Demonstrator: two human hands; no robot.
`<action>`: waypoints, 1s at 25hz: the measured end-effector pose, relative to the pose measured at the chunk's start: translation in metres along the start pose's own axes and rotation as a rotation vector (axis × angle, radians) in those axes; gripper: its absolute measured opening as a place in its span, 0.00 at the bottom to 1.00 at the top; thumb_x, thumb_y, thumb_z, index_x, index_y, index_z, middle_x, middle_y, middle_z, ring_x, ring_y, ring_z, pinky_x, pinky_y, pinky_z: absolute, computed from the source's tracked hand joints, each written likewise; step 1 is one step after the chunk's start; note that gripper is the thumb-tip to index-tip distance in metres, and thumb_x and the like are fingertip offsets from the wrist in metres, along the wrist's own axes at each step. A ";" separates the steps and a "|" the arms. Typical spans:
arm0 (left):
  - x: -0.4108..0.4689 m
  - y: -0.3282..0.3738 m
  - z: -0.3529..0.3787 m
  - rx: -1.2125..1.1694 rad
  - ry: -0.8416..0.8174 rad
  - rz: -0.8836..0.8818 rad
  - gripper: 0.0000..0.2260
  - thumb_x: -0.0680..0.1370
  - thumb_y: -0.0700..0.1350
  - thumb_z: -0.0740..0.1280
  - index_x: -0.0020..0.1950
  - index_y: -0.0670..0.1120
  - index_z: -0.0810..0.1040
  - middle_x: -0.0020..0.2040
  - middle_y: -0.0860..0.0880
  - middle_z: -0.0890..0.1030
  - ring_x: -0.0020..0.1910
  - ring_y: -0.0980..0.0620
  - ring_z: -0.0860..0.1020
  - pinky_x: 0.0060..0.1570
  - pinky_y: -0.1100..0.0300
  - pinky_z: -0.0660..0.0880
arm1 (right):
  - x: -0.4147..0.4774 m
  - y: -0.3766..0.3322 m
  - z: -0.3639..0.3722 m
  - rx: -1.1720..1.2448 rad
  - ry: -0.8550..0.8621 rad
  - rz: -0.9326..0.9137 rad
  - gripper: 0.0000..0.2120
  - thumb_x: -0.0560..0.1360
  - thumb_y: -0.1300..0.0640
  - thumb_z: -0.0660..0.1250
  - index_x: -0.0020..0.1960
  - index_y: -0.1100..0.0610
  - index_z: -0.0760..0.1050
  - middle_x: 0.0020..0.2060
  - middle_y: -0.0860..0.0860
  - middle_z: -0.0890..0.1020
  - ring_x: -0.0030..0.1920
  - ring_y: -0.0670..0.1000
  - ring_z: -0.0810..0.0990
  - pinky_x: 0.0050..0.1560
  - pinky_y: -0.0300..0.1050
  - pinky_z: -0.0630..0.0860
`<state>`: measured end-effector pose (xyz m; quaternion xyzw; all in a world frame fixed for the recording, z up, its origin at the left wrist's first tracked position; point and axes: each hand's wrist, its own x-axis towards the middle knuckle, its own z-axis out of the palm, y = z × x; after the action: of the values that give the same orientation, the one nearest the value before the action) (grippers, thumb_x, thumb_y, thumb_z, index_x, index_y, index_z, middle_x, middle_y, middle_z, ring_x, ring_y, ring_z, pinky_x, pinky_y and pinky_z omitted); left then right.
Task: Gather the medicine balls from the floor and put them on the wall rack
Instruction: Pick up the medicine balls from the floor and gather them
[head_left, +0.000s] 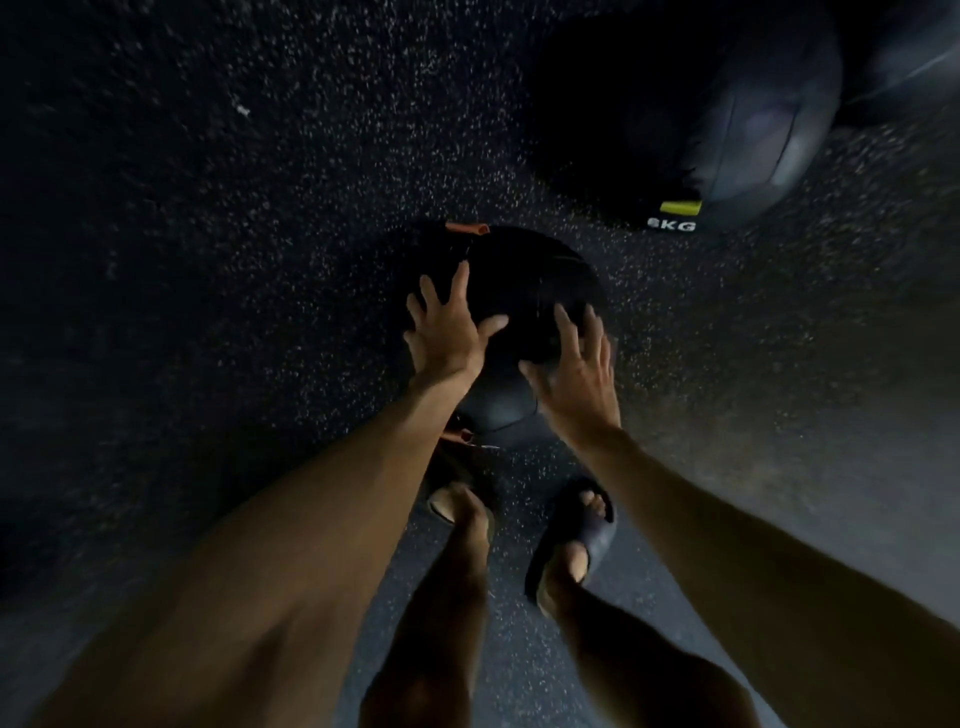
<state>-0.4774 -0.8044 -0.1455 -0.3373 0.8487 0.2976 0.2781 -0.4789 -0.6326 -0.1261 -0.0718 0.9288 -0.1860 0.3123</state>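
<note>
A black medicine ball (524, 291) lies on the speckled dark floor (234, 234), just ahead of the person's sandalled feet (571, 535). The left hand (449, 325) rests on the ball's left side, fingers spread wide and pressed flat on its surface. The right hand (576, 371) sits at the ball's right side, fingers splayed open; whether its palm touches the ball cannot be told. An orange tab (466, 228) shows at the far edge of the ball. Beyond the ball and to its right lies a larger dark ball (727, 135) with a yellow patch and "KG" lettering, blurred.
</note>
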 end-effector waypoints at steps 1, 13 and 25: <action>0.012 0.007 -0.008 -0.003 0.038 -0.022 0.34 0.78 0.63 0.64 0.80 0.57 0.53 0.78 0.40 0.57 0.75 0.37 0.59 0.66 0.37 0.68 | -0.003 -0.001 0.003 -0.001 -0.008 -0.004 0.42 0.77 0.39 0.65 0.82 0.46 0.45 0.81 0.56 0.43 0.80 0.60 0.44 0.77 0.60 0.53; 0.025 0.025 -0.030 0.068 0.141 0.146 0.47 0.71 0.65 0.71 0.81 0.59 0.46 0.80 0.40 0.48 0.78 0.38 0.53 0.68 0.36 0.67 | 0.194 -0.058 -0.090 0.055 -0.247 0.122 0.40 0.78 0.33 0.60 0.82 0.44 0.44 0.81 0.57 0.45 0.80 0.61 0.43 0.78 0.64 0.49; 0.177 0.105 -0.127 -0.175 0.229 -0.308 0.48 0.73 0.65 0.69 0.81 0.47 0.47 0.74 0.37 0.62 0.72 0.35 0.64 0.64 0.37 0.68 | 0.210 -0.064 -0.102 0.082 -0.097 -0.085 0.43 0.78 0.39 0.64 0.82 0.47 0.42 0.81 0.57 0.39 0.80 0.61 0.38 0.78 0.62 0.51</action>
<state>-0.6980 -0.9019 -0.1463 -0.5177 0.7840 0.2839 0.1917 -0.7062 -0.7138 -0.1422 -0.1075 0.9004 -0.2332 0.3513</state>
